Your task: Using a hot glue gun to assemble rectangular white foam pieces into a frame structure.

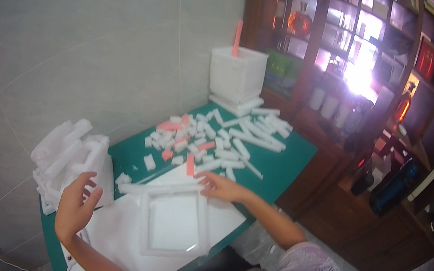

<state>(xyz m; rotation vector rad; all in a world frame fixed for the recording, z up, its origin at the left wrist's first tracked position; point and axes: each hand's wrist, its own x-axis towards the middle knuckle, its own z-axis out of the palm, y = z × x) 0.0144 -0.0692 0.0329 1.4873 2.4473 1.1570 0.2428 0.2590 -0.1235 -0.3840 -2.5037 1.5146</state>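
Grey tiled wall [102, 30], dark wooden shelving [368, 57]

Foam strips [215, 146] crowding the tabletop [280, 166]

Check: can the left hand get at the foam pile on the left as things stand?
Probably yes. The left hand is open, right beside the foam pile, with nothing between them; the right hand is busy at the white frame.

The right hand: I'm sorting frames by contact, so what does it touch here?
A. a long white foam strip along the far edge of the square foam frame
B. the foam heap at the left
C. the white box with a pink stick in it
A: the right hand lies on the long white foam strip at the far edge of the square foam frame.
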